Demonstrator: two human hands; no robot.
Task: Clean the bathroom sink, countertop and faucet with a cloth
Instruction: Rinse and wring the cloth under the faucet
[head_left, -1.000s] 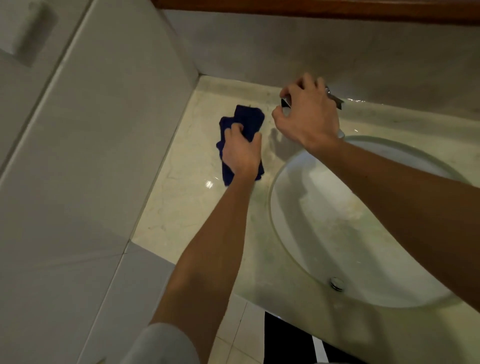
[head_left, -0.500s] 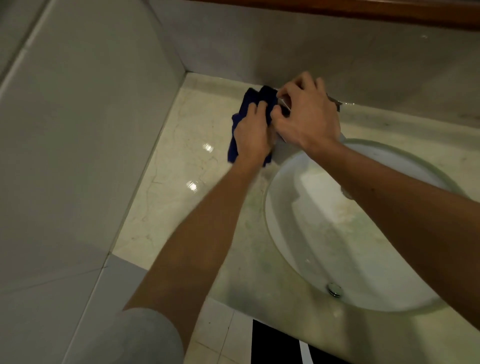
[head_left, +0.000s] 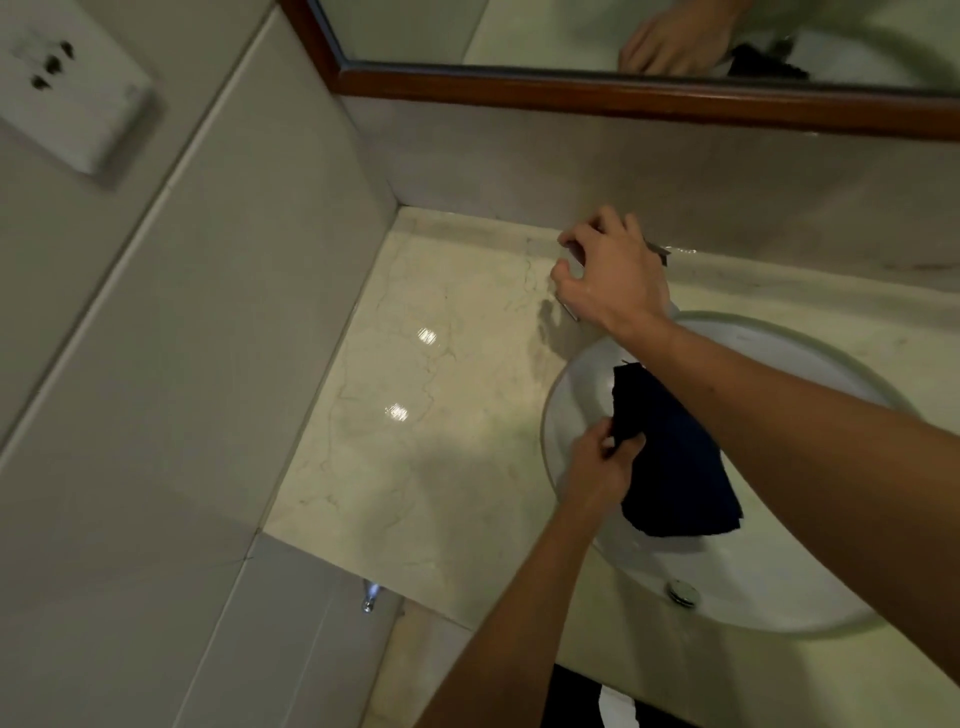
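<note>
Head view: since half a second ago the left hand has pulled the dark cloth away from the faucet and now pinches its upper edge, letting it hang over the sink basin, partly under the right forearm. The right hand stays curled on the faucet, grip clenched round it. Risks, as judged: the thin pinch could drop the cloth into the basin; crossed arms may snag the wipe. Room: the desk left of the sink lies open to the corner walls; the mirror frame overhangs behind, and the desk's front edge is close.
</note>
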